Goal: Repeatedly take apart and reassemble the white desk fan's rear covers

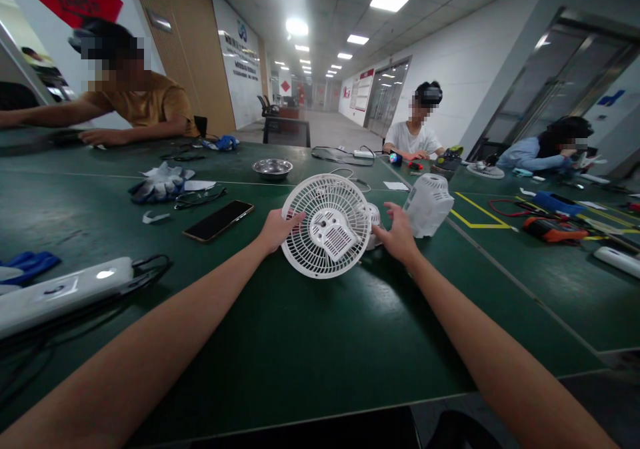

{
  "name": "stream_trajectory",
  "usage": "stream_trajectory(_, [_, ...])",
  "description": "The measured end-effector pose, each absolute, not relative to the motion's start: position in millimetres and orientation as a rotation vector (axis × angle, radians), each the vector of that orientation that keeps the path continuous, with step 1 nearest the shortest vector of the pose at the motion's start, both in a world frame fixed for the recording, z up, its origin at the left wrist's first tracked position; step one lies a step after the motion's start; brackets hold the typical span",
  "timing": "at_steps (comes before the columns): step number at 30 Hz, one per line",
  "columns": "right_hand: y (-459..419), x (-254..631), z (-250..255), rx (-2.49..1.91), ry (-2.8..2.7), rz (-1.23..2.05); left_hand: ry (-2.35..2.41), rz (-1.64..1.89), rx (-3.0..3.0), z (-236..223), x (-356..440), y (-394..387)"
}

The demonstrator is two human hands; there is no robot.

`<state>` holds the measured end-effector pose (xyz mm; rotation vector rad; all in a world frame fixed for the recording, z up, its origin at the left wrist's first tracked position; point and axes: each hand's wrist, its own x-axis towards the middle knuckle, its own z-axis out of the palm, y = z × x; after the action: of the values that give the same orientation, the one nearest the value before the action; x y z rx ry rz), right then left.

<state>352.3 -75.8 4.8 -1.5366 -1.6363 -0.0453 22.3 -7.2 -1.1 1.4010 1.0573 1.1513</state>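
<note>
A round white fan grille (295, 252) stands tilted up above the green table, its vented centre plate facing me. My left hand (277, 230) grips its left rim, thumb over the front and fingers behind. At the other side, my right hand (399, 234) has its fingers apart, with the thumb close to the rim; whether it touches cannot be made out. Behind the grille's right edge a smaller white part (373, 217) shows, mostly hidden. Just beyond my right hand stands a white plastic housing (431, 205) with slots on top.
On the green table (310, 342) lie a black phone (219, 221), a metal bowl (273, 168), gloves (159, 183) and a power strip (70, 293). Rightward are an orange multimeter (554, 230) and yellow tape (483, 225). Several people sit around the table.
</note>
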Motion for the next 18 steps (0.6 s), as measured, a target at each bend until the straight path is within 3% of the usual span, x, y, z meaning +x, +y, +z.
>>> stream_trajectory(4, [-72, 341, -6, -1.587, -1.725, 0.127, 1.015, 1.119, 1.39, -1, 21, -8])
stream_trajectory(15, [-77, 349, 11, -1.551, -1.607, -0.247, 1.076, 1.158, 1.34, -3, 24, -4])
stream_trajectory(18, [-87, 324, 18, -1.425, -1.512, 0.234, 1.054, 1.163, 1.335, -3, 25, -4])
